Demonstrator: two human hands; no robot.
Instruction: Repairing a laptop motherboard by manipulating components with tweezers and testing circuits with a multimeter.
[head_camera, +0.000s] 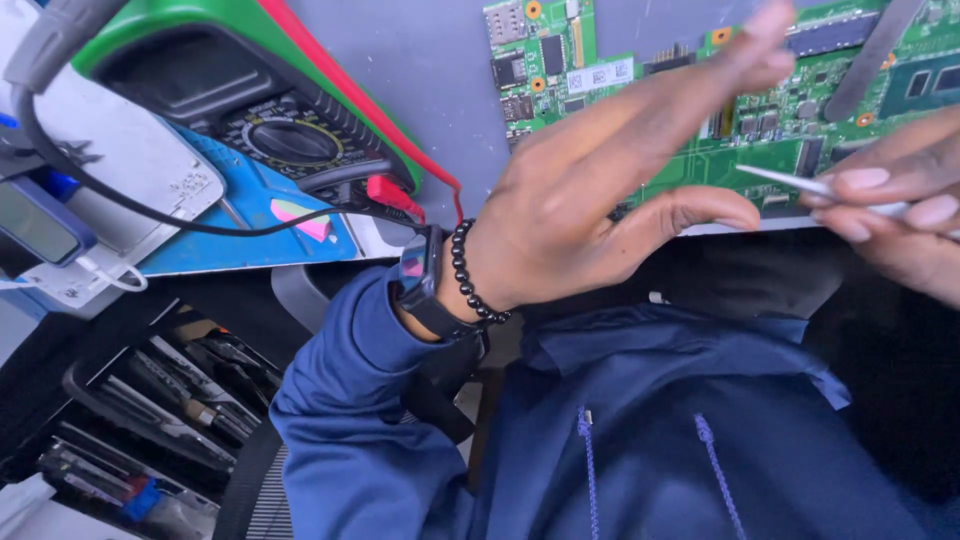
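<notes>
Tool: thin white pointed tweezers (800, 183), tip over the board's lower edge, pinched in the right hand (900, 200).
Board: green circuit board (700, 110), flat on the grey surface (440, 80), top right.
Left hand (600, 190): spread open, empty, hovering above the board; beaded bracelet (470, 275) and watch (420, 275) at wrist.
Multimeter (250, 100): green-cased, upper left, well apart.
</notes>
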